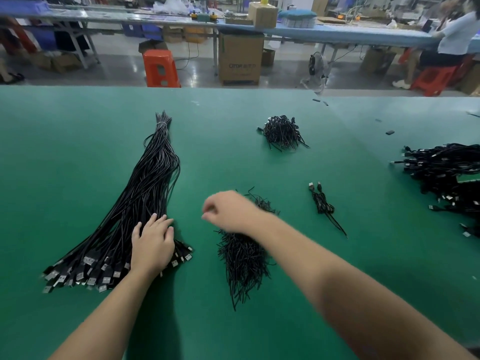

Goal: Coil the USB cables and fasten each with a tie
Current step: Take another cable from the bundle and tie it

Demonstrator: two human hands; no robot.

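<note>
The flat, relaxed left hand (152,244) rests on the long bundle of straight black USB cables (135,203); the blurred right hand (228,210), fingers curled with nothing visibly held, hovers above the pile of thin black wire ties (242,261).

Cable bundle (145,193) left on table (65,152); tie pile (244,258) right of it; coiled cable (323,203) further right.

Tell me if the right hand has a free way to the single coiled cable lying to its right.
Probably yes. The right hand hovers over the tie pile, and only bare green mat lies between it and the coiled cable.
</note>
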